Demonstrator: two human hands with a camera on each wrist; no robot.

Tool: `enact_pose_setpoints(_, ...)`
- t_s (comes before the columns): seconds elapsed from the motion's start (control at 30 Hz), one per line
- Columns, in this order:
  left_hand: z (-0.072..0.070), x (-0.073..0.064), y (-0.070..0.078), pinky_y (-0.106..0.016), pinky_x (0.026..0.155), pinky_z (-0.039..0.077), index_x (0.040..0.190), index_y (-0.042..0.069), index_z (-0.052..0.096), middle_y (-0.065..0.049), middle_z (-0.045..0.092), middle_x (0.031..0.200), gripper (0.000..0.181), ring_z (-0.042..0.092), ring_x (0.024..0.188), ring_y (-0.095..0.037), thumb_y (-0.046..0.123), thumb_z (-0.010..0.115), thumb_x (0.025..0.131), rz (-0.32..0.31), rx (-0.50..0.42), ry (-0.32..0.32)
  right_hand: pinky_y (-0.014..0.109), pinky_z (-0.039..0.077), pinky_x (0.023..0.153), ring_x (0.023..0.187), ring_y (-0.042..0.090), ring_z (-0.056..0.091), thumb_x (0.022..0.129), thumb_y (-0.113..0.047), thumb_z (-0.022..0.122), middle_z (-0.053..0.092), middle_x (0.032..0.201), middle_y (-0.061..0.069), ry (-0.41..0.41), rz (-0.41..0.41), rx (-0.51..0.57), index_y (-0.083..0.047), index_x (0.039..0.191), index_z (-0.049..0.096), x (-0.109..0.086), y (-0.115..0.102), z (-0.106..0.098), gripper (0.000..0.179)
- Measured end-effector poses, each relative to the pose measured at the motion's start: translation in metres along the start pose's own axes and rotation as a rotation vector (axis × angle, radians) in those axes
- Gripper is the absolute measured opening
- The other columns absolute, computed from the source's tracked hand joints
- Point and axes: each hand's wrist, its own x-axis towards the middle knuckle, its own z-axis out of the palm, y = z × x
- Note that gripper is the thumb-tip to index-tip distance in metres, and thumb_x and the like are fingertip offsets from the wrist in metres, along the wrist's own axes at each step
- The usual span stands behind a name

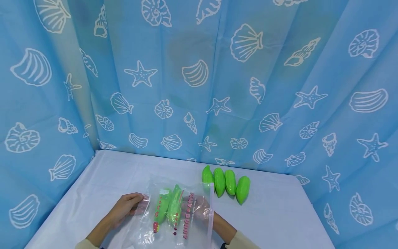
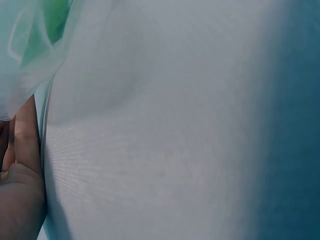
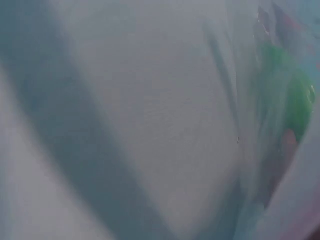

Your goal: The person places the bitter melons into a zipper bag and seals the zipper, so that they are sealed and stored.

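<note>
A clear plastic zip bag (image 1: 141,224) with pink print lies across the front of the table. Inside it, side by side, are two glossy green vegetable-shaped pieces, a left one (image 1: 162,206) and a right one (image 1: 174,207). My left hand (image 1: 125,207) pinches the bag's left side. Through the plastic my right hand (image 1: 200,209) shows beside the right green piece, its wrist crossing the bag's right edge. In the right wrist view a fingertip meets a green piece (image 3: 300,102), but blur and plastic hide the finger shape.
Several more green pieces (image 1: 230,182) stand in a row at the back right, the leftmost partly behind the bag. A white cloth (image 1: 280,214) covers the table. Blue shell-patterned curtains (image 1: 192,103) rise along its back and sides.
</note>
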Motion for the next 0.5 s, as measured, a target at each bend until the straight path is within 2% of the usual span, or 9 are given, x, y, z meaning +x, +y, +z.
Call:
enact_pose_setpoints(0.17, 0.001, -0.0002, 0.0006, -0.033, 0.079, 0.057, 0.12, -0.008, 0.061, -0.009, 0.069, 0.109, 0.039, 0.067, 0.095, -0.016, 0.025, 0.056, 0.1, 0.001, -0.003, -0.003, 0.063, 0.036, 0.101, 0.13, 0.047, 0.037, 0.1, -0.027, 0.049, 0.039, 0.143, 0.029, -0.045, 0.043, 0.107, 0.007, 0.143, 0.038, 0.0007, -0.0014, 0.0024, 0.055)
enact_pose_setpoints(0.23, 0.0009, -0.0001, 0.0005, -0.033, 0.079, 0.057, 0.12, -0.007, 0.062, -0.009, 0.069, 0.109, 0.038, 0.067, 0.095, -0.016, 0.026, 0.056, 0.1, 0.001, -0.005, -0.004, 0.064, 0.038, 0.098, 0.132, 0.047, 0.034, 0.102, -0.029, 0.046, 0.034, 0.146, 0.029, -0.061, 0.058, 0.143, 0.006, 0.146, 0.031, 0.0016, -0.0018, 0.0026, 0.058)
enact_pose_setpoints(0.3, 0.0006, 0.0, 0.0004, -0.033, 0.079, 0.057, 0.12, -0.007, 0.062, -0.01, 0.069, 0.11, 0.038, 0.067, 0.096, -0.016, 0.025, 0.055, 0.101, 0.001, -0.014, -0.009, 0.062, 0.037, 0.101, 0.134, 0.046, 0.033, 0.103, -0.029, 0.045, 0.036, 0.146, 0.028, -0.071, 0.034, 0.121, 0.006, 0.146, 0.032, 0.0028, -0.0019, 0.0026, 0.057)
enact_pose_setpoints(0.4, 0.0001, 0.0001, 0.0002, -0.034, 0.08, 0.057, 0.119, -0.007, 0.062, -0.01, 0.069, 0.109, 0.037, 0.067, 0.096, -0.017, 0.024, 0.054, 0.101, 0.001, -0.023, -0.013, 0.058, 0.037, 0.103, 0.13, 0.044, 0.041, 0.101, -0.025, 0.049, 0.047, 0.138, 0.025, -0.053, -0.043, 0.047, 0.007, 0.139, 0.043, 0.0043, -0.0018, 0.0029, 0.049)
enact_pose_setpoints(0.5, -0.0002, 0.0001, 0.0002, -0.035, 0.08, 0.057, 0.119, -0.007, 0.062, -0.01, 0.069, 0.108, 0.037, 0.067, 0.095, -0.017, 0.024, 0.053, 0.102, -0.007, -0.019, 0.001, 0.057, 0.031, 0.108, 0.129, 0.043, 0.043, 0.099, -0.022, 0.053, 0.051, 0.134, 0.024, -0.042, -0.096, -0.016, 0.008, 0.133, 0.049, 0.0047, -0.0014, 0.004, 0.045)
